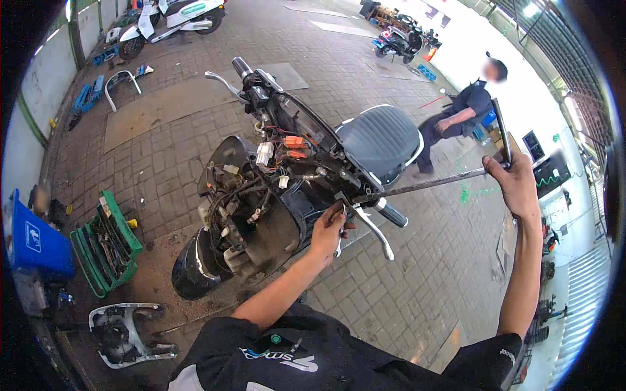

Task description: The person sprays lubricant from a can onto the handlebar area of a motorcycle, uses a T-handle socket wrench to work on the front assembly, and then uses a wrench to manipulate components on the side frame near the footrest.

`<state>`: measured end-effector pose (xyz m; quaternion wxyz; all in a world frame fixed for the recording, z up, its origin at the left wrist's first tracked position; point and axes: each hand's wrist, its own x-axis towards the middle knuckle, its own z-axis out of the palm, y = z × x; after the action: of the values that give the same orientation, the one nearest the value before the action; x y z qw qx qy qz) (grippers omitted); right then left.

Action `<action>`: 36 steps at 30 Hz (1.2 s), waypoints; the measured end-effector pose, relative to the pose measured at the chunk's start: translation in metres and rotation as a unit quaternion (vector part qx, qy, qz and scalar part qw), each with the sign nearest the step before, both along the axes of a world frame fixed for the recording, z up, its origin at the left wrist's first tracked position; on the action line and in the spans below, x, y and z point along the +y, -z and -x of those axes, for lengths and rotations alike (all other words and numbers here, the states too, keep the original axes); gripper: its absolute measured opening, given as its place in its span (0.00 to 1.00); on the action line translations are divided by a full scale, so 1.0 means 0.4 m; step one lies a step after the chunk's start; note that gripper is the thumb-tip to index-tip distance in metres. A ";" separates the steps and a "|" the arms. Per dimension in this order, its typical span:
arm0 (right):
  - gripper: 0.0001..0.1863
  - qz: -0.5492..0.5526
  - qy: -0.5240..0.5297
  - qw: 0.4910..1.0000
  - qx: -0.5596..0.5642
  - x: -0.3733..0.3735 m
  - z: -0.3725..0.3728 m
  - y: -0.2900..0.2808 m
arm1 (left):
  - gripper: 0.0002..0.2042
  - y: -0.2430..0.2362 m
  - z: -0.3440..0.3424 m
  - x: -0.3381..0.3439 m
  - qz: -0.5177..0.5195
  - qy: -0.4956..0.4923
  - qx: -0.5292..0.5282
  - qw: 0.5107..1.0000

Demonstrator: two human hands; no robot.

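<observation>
A partly stripped scooter stands in front of me, its wiring, orange connectors (295,142) and white connector block (265,153) exposed. My right hand (516,186) is closed around a long L-shaped metal bar (437,186), near its bend. The bar runs left to the scooter's handlebar area, where its far end is partly hidden. There my left hand (328,233) has its fingers curled beside the bar's end; a shiny metal piece shows below them, but I cannot make out what they grip. Just right of that hand are a brake lever (375,232) and a black handlebar grip (392,214).
Left of the scooter are an open green toolbox (138,240) of tools, a blue bin (40,238) and a grey-black body panel (127,333). Beyond the ribbed seat (378,140), another person (460,114) is at the right. A white scooter (173,19) stands far left.
</observation>
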<state>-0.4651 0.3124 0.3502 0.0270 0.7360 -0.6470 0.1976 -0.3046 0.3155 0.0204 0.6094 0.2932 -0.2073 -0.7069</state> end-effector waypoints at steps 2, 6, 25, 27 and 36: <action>0.13 -0.004 0.018 1.000 0.019 0.007 -0.004 -0.003 | 0.17 -0.004 -0.002 0.002 -0.008 0.006 -0.006 1.000; 0.16 0.114 -0.095 0.988 0.049 -0.008 0.002 0.004 | 0.16 -0.014 0.000 0.005 -0.002 0.017 0.000 1.000; 0.14 0.262 0.072 0.943 0.192 -0.047 -0.109 0.043 | 0.13 -0.057 -0.039 -0.013 -0.085 0.051 -0.013 0.995; 0.14 0.264 0.064 0.940 0.207 -0.056 -0.104 0.041 | 0.14 -0.071 -0.045 -0.009 -0.088 0.077 -0.008 0.993; 0.14 0.259 0.047 0.950 0.166 -0.075 -0.084 0.046 | 0.13 -0.050 -0.029 -0.023 -0.127 0.058 -0.044 0.989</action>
<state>-0.4314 0.2824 0.3316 0.3327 0.6948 -0.5940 0.2319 -0.2930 0.3064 0.0403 0.5151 0.3866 -0.1588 -0.7483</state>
